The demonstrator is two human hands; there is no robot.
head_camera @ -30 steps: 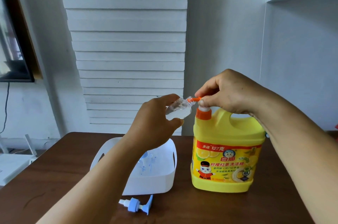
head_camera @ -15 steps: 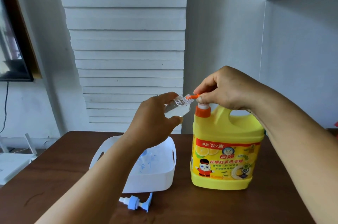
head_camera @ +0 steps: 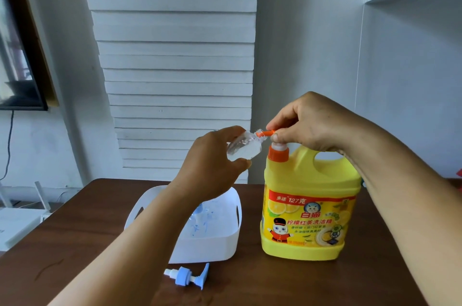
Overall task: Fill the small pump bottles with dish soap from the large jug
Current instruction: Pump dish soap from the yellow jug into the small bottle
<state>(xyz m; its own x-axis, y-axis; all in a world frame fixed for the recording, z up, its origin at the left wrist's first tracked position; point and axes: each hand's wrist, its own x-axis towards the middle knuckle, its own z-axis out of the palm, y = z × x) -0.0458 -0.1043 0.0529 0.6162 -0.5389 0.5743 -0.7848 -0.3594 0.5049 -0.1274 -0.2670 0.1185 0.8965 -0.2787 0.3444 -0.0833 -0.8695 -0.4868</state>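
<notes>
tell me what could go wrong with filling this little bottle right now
1. The small clear bottle is tilted in the left hand, its narrow mouth at the orange spout; soap could miss and drip onto the table.
2. The right hand presses the pump on the yellow jug with nothing bracing the jug, so a hard press might shift it.

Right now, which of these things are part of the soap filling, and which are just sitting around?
In use: yellow jug, its orange pump, small clear bottle, left hand, right hand, loose blue pump head, white basket of bottles.

Lying about: screen, white router.
</notes>
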